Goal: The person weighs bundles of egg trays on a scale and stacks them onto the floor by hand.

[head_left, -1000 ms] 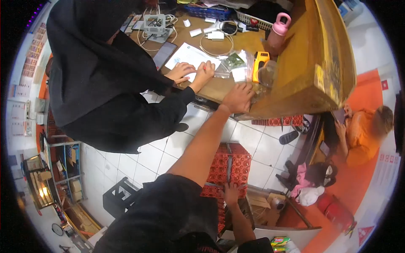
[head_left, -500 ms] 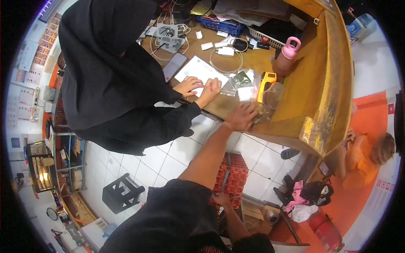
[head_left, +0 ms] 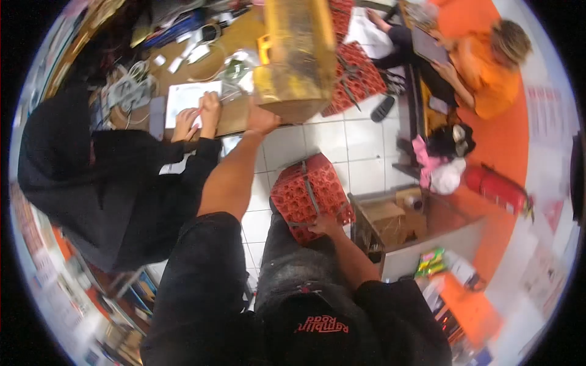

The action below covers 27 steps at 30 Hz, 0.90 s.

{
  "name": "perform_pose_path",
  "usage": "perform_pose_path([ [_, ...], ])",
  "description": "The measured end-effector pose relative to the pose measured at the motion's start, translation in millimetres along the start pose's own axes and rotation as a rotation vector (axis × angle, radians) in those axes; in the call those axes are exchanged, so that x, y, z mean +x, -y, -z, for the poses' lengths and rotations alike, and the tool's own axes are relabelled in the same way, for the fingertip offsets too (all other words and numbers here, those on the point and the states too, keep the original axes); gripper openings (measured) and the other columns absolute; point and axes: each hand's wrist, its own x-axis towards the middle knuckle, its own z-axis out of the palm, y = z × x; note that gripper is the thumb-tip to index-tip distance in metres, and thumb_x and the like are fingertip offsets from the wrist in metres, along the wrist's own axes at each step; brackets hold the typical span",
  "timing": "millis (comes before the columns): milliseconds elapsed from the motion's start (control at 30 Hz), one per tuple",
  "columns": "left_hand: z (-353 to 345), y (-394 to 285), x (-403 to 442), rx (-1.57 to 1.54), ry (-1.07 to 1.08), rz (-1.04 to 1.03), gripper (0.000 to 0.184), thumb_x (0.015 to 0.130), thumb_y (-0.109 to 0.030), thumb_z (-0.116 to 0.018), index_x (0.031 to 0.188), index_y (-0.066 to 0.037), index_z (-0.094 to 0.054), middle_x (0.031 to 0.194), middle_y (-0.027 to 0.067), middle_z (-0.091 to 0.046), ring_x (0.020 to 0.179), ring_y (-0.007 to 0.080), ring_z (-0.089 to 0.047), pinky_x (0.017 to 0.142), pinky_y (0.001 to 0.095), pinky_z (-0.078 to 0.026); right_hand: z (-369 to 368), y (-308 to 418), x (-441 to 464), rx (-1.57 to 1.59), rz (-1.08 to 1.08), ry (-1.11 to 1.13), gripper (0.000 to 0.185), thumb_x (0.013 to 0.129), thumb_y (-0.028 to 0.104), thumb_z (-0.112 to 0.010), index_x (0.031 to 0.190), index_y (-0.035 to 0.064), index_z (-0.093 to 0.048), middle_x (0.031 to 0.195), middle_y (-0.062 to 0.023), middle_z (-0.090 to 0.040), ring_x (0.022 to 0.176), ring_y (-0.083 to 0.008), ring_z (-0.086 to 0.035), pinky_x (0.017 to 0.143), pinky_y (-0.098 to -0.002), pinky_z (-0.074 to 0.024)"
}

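My right hand (head_left: 325, 226) is closed at the near edge of a strapped stack of red egg trays (head_left: 326, 185), by its dark strap (head_left: 309, 188). The stack is in front of my legs, above the tiled floor. My left arm reaches forward to the wooden desk (head_left: 235, 119). There my left hand (head_left: 264, 120) touches the desk's near edge, beside the worn yellow side panel (head_left: 293, 79). Its fingers are partly hidden and blurred, so their grip is unclear.
A person in black (head_left: 116, 177) at my left has both hands over a white paper (head_left: 183, 100). More strapped egg trays (head_left: 356, 79) lie beyond the desk. A seated person in orange (head_left: 488, 73), a box-filled cabinet (head_left: 381, 222) and a fire extinguisher (head_left: 497, 188) are at right.
My view has turned right and down, so the desk shifts left. The egg tray stack now shows whole in front of my legs, my right hand still at it. My left hand remains at the desk edge.
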Motion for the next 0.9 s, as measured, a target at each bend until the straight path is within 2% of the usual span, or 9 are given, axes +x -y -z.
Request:
perform_pose_path([
  [67, 10.0, -8.7, -7.0, 0.006, 0.061, -0.008, 0.045, 0.085, -0.034, -0.050, 0.113, -0.001, -0.063, 0.116, 0.0210, -0.061, 0.114, 0.0384, -0.049, 0.101, 0.0564, -0.030, 25.5, 27.3, -33.6, 0.051, -0.084, -0.065, 0.055, 0.075, 0.062, -0.061, 0.098, 0.0135, -0.072, 0.099, -0.0164, -0.069, 0.098, -0.0346, -0.065, 0.086, -0.0486, -0.0518],
  [133, -12.0, 4.7, 1.7, -0.092, -0.360, -0.153, 0.042, 0.084, -0.031, -0.052, 0.109, 0.000, -0.064, 0.116, 0.0209, -0.059, 0.116, 0.0382, -0.047, 0.099, 0.0556, -0.032, 46.1, 41.7, -35.8, 0.084, -0.163, -0.145, 0.055, 0.073, 0.062, -0.063, 0.098, 0.0129, -0.072, 0.101, -0.0171, -0.068, 0.098, -0.0348, -0.065, 0.086, -0.0487, -0.0519],
  [267, 16.1, -6.7, 0.3, 0.110, -0.303, -0.157, 0.038, 0.079, -0.023, -0.056, 0.108, 0.000, -0.059, 0.113, 0.0206, -0.055, 0.107, 0.0385, -0.051, 0.092, 0.0528, -0.037, 44.0, 74.4, -80.5, 0.150, -0.227, -0.109, 0.054, 0.074, 0.058, -0.065, 0.103, 0.0119, -0.071, 0.109, -0.0206, -0.066, 0.100, -0.0353, -0.064, 0.087, -0.0479, -0.0519],
  [333, 25.1, -14.1, -6.8, -0.028, -0.571, -0.310, 0.037, 0.077, -0.024, -0.057, 0.106, -0.001, -0.060, 0.110, 0.0212, -0.056, 0.101, 0.0391, -0.053, 0.087, 0.0521, -0.041, 18.1, 90.9, -106.2, 0.271, -0.372, -0.191, 0.053, 0.075, 0.055, -0.066, 0.104, 0.0107, -0.071, 0.109, -0.0216, -0.066, 0.100, -0.0350, -0.064, 0.087, -0.0474, -0.0522],
  [467, 24.6, -9.2, 4.2, 0.246, -0.532, -0.349, 0.039, 0.078, -0.025, -0.057, 0.108, -0.001, -0.060, 0.102, 0.0219, -0.062, 0.090, 0.0419, -0.059, 0.077, 0.0516, -0.049, -55.7, 125.4, -103.2, 0.262, -0.369, -0.308, 0.048, 0.076, 0.047, -0.069, 0.103, 0.0064, -0.070, 0.101, -0.0210, -0.068, 0.098, -0.0338, -0.066, 0.083, -0.0469, -0.0536],
  [600, -61.4, 56.1, 95.7, 0.344, -0.669, -0.460, 0.033, 0.086, -0.018, -0.051, 0.112, 0.000, -0.061, 0.106, 0.0204, -0.064, 0.095, 0.0389, -0.061, 0.076, 0.0503, -0.051, -67.6, 170.9, -129.1, 0.371, -0.468, -0.402, 0.043, 0.071, 0.038, -0.074, 0.097, 0.0042, -0.072, 0.101, -0.0194, -0.069, 0.096, -0.0336, -0.067, 0.083, -0.0457, -0.0541],
  [800, -10.4, -35.6, -10.6, -0.322, -0.863, -0.283, 0.039, 0.095, -0.022, -0.046, 0.114, 0.011, -0.056, 0.114, 0.0285, -0.058, 0.102, 0.0432, -0.056, 0.092, 0.0485, -0.046, -118.5, 199.2, -144.5, 0.497, -0.510, -0.488, 0.044, 0.065, 0.036, -0.077, 0.095, 0.0044, -0.074, 0.101, -0.0171, -0.070, 0.097, -0.0312, -0.068, 0.083, -0.0441, -0.0546],
  [867, -16.3, -66.4, -65.0, -1.199, -0.744, -0.199, 0.038, 0.098, -0.022, -0.042, 0.110, 0.012, -0.056, 0.116, 0.0293, -0.055, 0.105, 0.0423, -0.053, 0.094, 0.0472, -0.043, -138.9, 206.7, -134.0, 0.588, -0.533, -0.521, 0.048, 0.064, 0.040, -0.077, 0.095, 0.0037, -0.074, 0.102, -0.0174, -0.070, 0.098, -0.0318, -0.067, 0.084, -0.0446, -0.0541],
  [900, -13.6, -70.3, -98.6, -0.987, -0.741, -0.059, 0.039, 0.098, -0.024, -0.040, 0.108, 0.011, -0.055, 0.114, 0.0286, -0.055, 0.104, 0.0407, -0.054, 0.094, 0.0467, -0.043, -146.5, 213.8, -129.0, 0.626, -0.535, -0.531, 0.049, 0.063, 0.041, -0.077, 0.095, 0.0035, -0.073, 0.102, -0.0175, -0.070, 0.099, -0.0320, -0.067, 0.085, -0.0447, -0.0539],
])
